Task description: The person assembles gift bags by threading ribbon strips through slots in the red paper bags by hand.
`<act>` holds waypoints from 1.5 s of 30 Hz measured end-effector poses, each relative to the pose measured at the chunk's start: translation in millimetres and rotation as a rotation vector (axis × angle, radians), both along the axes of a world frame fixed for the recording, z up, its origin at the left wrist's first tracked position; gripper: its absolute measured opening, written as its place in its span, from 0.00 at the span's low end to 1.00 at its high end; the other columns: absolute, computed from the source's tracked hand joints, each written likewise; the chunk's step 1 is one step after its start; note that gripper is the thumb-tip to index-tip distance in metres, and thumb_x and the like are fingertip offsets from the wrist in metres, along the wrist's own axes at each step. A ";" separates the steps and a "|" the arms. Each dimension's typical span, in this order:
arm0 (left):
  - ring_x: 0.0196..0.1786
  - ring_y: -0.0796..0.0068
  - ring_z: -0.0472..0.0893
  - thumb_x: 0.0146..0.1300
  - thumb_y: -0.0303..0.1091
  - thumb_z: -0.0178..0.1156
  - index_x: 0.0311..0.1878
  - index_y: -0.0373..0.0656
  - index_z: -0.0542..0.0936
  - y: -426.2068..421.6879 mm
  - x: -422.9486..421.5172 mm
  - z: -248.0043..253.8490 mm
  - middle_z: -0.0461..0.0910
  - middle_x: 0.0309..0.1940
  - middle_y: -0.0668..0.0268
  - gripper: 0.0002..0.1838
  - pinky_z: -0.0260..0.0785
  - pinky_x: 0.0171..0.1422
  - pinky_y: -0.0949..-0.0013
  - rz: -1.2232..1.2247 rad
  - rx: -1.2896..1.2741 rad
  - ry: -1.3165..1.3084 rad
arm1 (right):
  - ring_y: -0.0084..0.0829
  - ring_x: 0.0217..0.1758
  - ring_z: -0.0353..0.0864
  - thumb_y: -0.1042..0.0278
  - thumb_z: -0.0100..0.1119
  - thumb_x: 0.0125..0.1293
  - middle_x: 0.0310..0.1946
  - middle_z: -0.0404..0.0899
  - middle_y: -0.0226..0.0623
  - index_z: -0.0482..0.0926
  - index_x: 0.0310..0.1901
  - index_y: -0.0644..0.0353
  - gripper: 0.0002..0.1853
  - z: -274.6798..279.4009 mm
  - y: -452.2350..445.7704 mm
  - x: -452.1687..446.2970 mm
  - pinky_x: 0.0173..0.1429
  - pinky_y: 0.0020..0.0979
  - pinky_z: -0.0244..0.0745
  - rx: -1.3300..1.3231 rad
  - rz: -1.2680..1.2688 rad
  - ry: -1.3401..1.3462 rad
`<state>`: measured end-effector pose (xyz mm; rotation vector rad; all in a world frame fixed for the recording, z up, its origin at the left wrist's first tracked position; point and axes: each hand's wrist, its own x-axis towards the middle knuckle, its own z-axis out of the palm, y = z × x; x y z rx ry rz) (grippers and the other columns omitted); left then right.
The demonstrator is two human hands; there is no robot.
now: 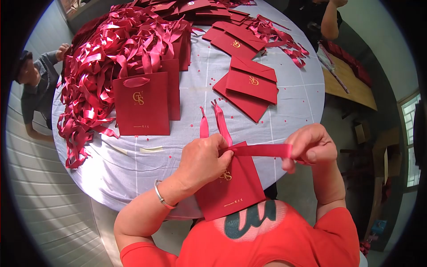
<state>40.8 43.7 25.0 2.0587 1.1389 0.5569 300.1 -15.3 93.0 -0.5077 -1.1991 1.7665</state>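
Against the table's near edge lies a red paper bag [235,189] with gold lettering. My left hand [202,162] pinches a red ribbon [262,150] at the bag's top edge, its thumb and index finger pressed together. The ribbon stretches right to my right hand [311,147], whose fingers are curled round its other end. Two loose ribbon strands [221,122] lie on the cloth just beyond my left hand.
A large heap of ribbons [111,58] covers the table's left, beside a standing red bag [142,107]. Flat bags [251,82] are stacked at right on the white-clothed round table [187,100]. One person [40,84] is at left, another [330,22] at upper right.
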 end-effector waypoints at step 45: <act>0.35 0.51 0.84 0.57 0.27 0.66 0.49 0.37 0.73 -3.9 -4.3 2.8 0.82 0.33 0.53 0.18 0.76 0.38 0.56 -0.027 0.083 -0.033 | 0.40 0.41 0.86 0.81 0.66 0.60 0.40 0.84 0.45 0.82 0.41 0.66 0.07 -26.6 22.3 -73.3 0.43 0.32 0.80 0.566 -0.421 -0.867</act>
